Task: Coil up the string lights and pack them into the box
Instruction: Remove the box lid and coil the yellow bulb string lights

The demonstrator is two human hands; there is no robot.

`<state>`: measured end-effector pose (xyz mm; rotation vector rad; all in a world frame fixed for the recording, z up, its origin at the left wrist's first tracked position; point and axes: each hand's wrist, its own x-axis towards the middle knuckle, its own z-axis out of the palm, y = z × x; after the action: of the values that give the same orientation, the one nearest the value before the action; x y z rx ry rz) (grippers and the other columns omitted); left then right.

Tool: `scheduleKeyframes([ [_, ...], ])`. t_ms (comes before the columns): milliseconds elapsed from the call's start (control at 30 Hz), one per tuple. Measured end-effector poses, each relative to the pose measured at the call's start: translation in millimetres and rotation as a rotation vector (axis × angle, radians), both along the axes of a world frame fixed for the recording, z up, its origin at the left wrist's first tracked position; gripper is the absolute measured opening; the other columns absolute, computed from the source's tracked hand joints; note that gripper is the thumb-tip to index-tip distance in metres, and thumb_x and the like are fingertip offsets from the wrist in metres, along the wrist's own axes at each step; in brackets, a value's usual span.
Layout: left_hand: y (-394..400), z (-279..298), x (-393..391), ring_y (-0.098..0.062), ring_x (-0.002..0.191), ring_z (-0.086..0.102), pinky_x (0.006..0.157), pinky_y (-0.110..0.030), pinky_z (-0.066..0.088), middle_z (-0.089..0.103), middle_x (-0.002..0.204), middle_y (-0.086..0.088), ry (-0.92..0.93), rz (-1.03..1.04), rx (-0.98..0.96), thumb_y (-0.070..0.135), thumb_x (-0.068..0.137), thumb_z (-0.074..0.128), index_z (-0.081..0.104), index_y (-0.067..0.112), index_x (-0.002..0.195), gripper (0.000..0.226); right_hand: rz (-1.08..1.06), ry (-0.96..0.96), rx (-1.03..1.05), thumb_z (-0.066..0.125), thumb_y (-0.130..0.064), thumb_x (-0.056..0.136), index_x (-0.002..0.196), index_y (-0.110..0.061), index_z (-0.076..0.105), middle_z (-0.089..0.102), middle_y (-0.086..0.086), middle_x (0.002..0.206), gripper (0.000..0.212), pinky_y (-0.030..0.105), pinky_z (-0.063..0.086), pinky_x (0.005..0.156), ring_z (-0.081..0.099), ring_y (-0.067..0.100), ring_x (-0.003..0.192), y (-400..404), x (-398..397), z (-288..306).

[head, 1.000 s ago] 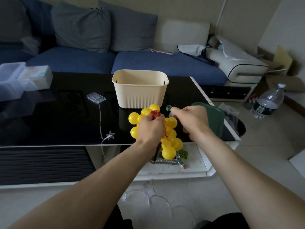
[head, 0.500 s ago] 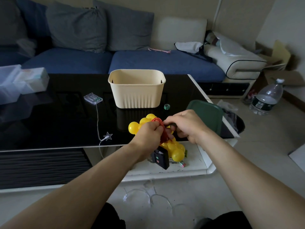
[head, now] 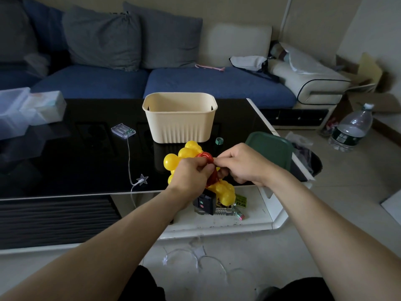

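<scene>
Both hands are over the near edge of the black table (head: 65, 170), working one bundle: yellow ball lights (head: 188, 152) wrapped with a coil of red wire (head: 205, 157). Left hand (head: 191, 174) grips the bundle, fingers curled round it, thumb on the red coil. Right hand (head: 240, 165) has fingers curled too, pinching at the red wire where the hands meet – exact contact is hidden behind the knuckles. More yellow balls (head: 225, 191) hang below the hands, next to a small black controller (head: 205, 202) dangling under the left wrist.

Cream box (head: 180, 118) stands upright on the table just behind the bundle; what shows of the inside holds nothing. The lights are not in it yet.

Second string – clear battery pack (head: 123, 131) on the table left of the box, thin white wire running toward the near edge to a star light (head: 142, 179), then dropping over the edge. More loops of clear wire (head: 195, 259) lie on the floor between the knees.

Green lid (head: 269, 148) at the table's right corner, small green ring (head: 219, 141) just right of the box, water bottle (head: 351, 129) on the floor far right
</scene>
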<state>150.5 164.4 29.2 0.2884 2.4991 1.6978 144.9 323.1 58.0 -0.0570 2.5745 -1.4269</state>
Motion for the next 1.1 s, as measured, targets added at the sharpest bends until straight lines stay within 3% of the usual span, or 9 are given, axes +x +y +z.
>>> scheduleKeyframes([
  [167,3,3,1,-0.013,0.091,0.070,0.078,-0.015,0.054,0.075,0.096,-0.003,0.010,-0.024,0.054,0.014,0.100,0.055,0.071,0.007,0.102,0.017,-0.255,0.021,-0.130,0.067,-0.010,0.090,0.083,-0.007,0.078,0.069,0.013,0.067,0.013,0.020,0.021,0.039,0.028,0.012,0.043,5,0,-5],
  [300,4,2,3,-0.020,0.095,0.070,0.086,-0.030,0.056,0.074,0.098,-0.006,-0.018,-0.082,0.014,0.015,0.101,0.052,0.070,0.009,0.104,0.019,-0.137,0.024,-0.049,0.071,-0.014,0.089,0.079,-0.008,0.079,0.069,0.004,0.061,0.015,0.019,0.025,0.039,0.035,0.007,0.040,8,3,-1],
  [367,4,0,4,-0.022,0.087,0.068,0.078,-0.032,0.057,0.072,0.093,-0.007,-0.035,-0.119,-0.053,0.017,0.103,0.048,0.068,0.008,0.103,0.021,-0.057,-0.031,-0.007,0.068,-0.016,0.093,0.083,-0.006,0.079,0.067,0.003,0.062,0.017,0.018,0.028,0.040,0.038,0.006,0.043,9,3,-2],
  [467,3,1,5,-0.009,0.070,0.054,0.059,-0.016,0.042,0.060,0.079,0.003,-0.047,-0.149,-0.119,0.016,0.105,0.042,0.061,0.014,0.096,0.021,-0.028,-0.182,-0.126,0.061,-0.013,0.099,0.096,-0.004,0.076,0.064,0.003,0.065,0.018,0.017,0.027,0.039,0.042,0.007,0.049,10,3,-5],
  [600,0,1,2,-0.011,0.077,0.053,0.066,-0.022,0.041,0.059,0.083,0.002,-0.063,-0.159,-0.121,0.015,0.105,0.042,0.062,0.015,0.100,0.021,-0.057,-0.338,-0.336,0.055,-0.008,0.098,0.106,0.003,0.069,0.061,0.005,0.068,0.020,0.017,0.023,0.039,0.040,0.006,0.049,9,1,-6],
  [700,-3,-1,0,-0.013,0.078,0.057,0.071,-0.024,0.045,0.065,0.087,-0.002,-0.024,-0.148,-0.097,0.017,0.103,0.049,0.067,0.014,0.105,0.019,-0.028,-0.408,-0.438,0.053,-0.008,0.097,0.107,-0.006,0.059,0.052,0.003,0.066,0.012,0.017,0.021,0.038,0.036,0.007,0.050,10,1,-7],
  [800,-8,-5,-4,-0.010,0.082,0.065,0.075,-0.021,0.050,0.071,0.089,-0.003,-0.031,-0.152,0.007,0.015,0.099,0.056,0.070,0.011,0.108,0.018,0.029,-0.471,-0.504,0.052,-0.008,0.095,0.092,-0.012,0.053,0.044,-0.001,0.062,0.005,0.016,0.018,0.038,0.030,0.006,0.048,13,2,-7],
  [900,-12,-2,-3,0.003,0.063,0.059,0.062,-0.013,0.047,0.067,0.076,0.000,-0.048,-0.181,0.086,0.012,0.097,0.058,0.071,0.007,0.100,0.014,0.065,-0.512,-0.602,0.057,-0.005,0.086,0.080,-0.018,0.048,0.040,-0.006,0.056,0.016,0.016,0.015,0.040,0.024,0.004,0.044,14,4,-8],
  [1100,-14,7,-1,-0.001,0.058,0.056,0.056,-0.013,0.043,0.064,0.067,0.004,-0.129,-0.260,0.265,0.011,0.097,0.058,0.066,-0.002,0.090,0.017,-0.023,-0.536,-0.708,0.072,-0.014,0.074,0.060,-0.019,0.063,0.038,-0.005,0.053,0.017,0.017,0.012,0.044,0.024,0.004,0.045,5,9,-6],
])
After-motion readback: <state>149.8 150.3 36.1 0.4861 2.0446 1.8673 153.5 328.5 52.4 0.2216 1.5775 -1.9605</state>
